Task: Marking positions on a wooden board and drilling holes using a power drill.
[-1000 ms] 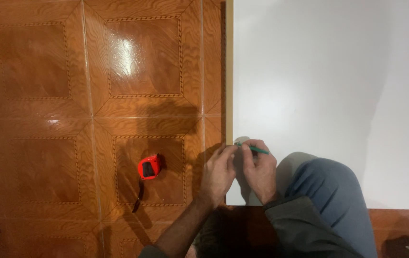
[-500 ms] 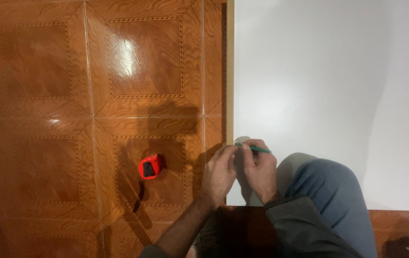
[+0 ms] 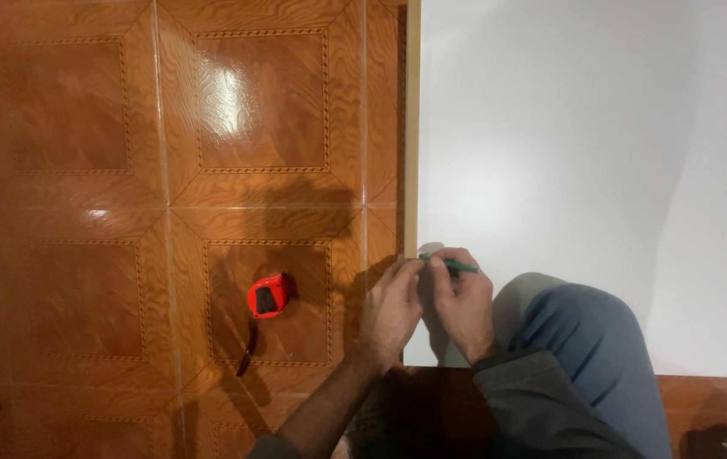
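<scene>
- The floor (image 3: 83,127) of glossy brown wood-pattern tiles fills the left half.
- The white board (image 3: 584,153) lies flat on it, filling the right half; its pale left edge runs from 12 o'clock down to the hands.
- A knee (image 3: 588,340) in blue cloth rests on the board at 5 o'clock.
- The left hand (image 3: 390,308) comes up from 6 o'clock on a bare forearm, palm down, fingers curled and closed, their tips at the board's left edge; whether it grips anything I cannot tell.
- The right hand (image 3: 463,304), grey-sleeved, is closed around the pencil (image 3: 457,265), knuckles up, touching the left hand.
- The red tape measure (image 3: 268,297) lies on the floor at 9 o'clock of the hands, near them but apart.
- The green pencil lies nearly level, its tip pointing to 9 o'clock at the board's edge.
</scene>
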